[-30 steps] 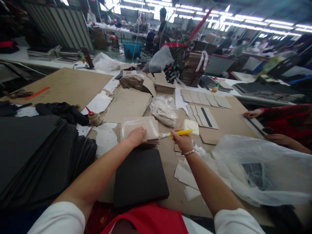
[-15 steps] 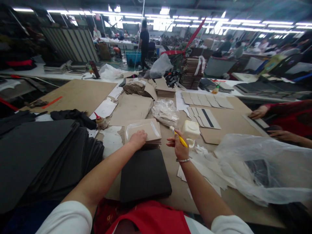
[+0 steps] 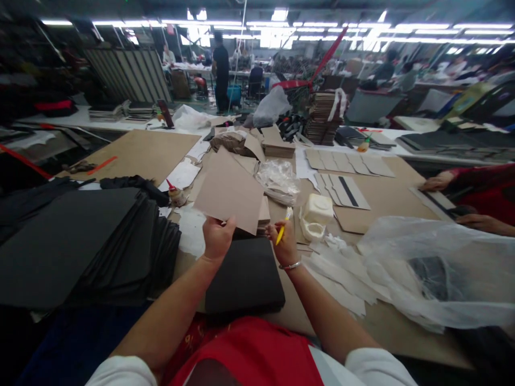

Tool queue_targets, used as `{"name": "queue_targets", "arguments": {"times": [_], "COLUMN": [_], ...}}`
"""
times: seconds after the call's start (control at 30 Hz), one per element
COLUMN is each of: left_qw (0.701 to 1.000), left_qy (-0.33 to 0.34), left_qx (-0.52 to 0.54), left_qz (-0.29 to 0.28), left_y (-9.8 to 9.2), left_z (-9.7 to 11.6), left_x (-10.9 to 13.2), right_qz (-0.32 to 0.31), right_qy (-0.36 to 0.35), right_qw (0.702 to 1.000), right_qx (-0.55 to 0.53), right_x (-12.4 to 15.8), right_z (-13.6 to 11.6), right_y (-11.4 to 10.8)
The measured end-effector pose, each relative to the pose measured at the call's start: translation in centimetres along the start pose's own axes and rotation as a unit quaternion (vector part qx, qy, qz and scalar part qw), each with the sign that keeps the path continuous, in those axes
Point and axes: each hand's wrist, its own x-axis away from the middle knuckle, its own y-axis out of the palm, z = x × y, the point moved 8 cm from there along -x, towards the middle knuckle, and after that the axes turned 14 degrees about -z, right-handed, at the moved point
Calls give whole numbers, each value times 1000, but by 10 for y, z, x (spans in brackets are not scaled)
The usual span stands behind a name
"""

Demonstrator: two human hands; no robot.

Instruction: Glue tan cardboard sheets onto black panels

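Observation:
My left hand (image 3: 217, 237) is closed on the near edge of a brown cardboard sheet (image 3: 229, 190), lifted and tilted up above the stack of cardboard sheets (image 3: 264, 213). Fingers of my right hand (image 3: 284, 245) are wrapped round a yellow-handled brush (image 3: 283, 228), which points up and away. A black foam pad (image 3: 245, 276) lies flat on the table just below both hands. A white glue tub (image 3: 317, 210) stands right of the brush.
Stacked black sheets (image 3: 72, 241) fill the left. A large clear plastic bag (image 3: 434, 273) and white paper strips (image 3: 338, 273) lie at the right. A glue bottle (image 3: 175, 194), crumpled plastic (image 3: 279, 179) and cut cardboard pieces (image 3: 346, 163) lie beyond. Another person's hands (image 3: 438, 182) work at far right.
My left hand has lifted the top cardboard sheet off the stack and tilted it up. My right hand has drawn the brush back from the sheet and turned it upright.

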Motion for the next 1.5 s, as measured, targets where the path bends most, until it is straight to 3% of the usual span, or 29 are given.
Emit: {"name": "queue_targets", "arguments": {"times": [0.13, 0.23, 0.3, 0.37, 0.47, 0.53, 0.63, 0.77, 0.97, 1.2, 1.5], "left_qw": [985, 963, 947, 933, 929, 934, 932, 929, 916, 909, 897], "left_qy": [-85, -131, -158, -196, -271, -309, -336, -350, -385, -405, -432], "left_qx": [151, 228, 274, 297, 251, 177, 82, 35, 58, 65, 35], "left_qz": [-20, -52, -65, -44, -9, -41, -105, -116, -92, -71, -86], "left_y": [26, 29, 18, -4, -42, -57, -63, -64, -62, -61, -60], "left_z": [-30, -42, -50, -64, -95, -114, -132, -144, -163, -178, -181], "left_x": [41, 62, 73, 88, 118, 136, 153, 155, 158, 163, 170], "right_qz": [31, 45, 37, 7, -62, -97, -133, -138, -123, -121, -139], "right_qy": [23, 26, 34, 50, 70, 83, 89, 81, 73, 82, 125], "right_qw": [999, 998, 997, 998, 995, 992, 983, 970, 959, 955, 947], "right_qx": [-20, -47, -52, -43, -17, 13, 87, 184, 245, 260, 262], "right_x": [7, 18, 27, 39, 58, 71, 84, 86, 80, 79, 79], "right_z": [11, 20, 27, 34, 47, 57, 67, 70, 70, 77, 75], "right_y": [2, -6, -12, -18, -22, -22, -17, -10, -2, 3, 6]}}
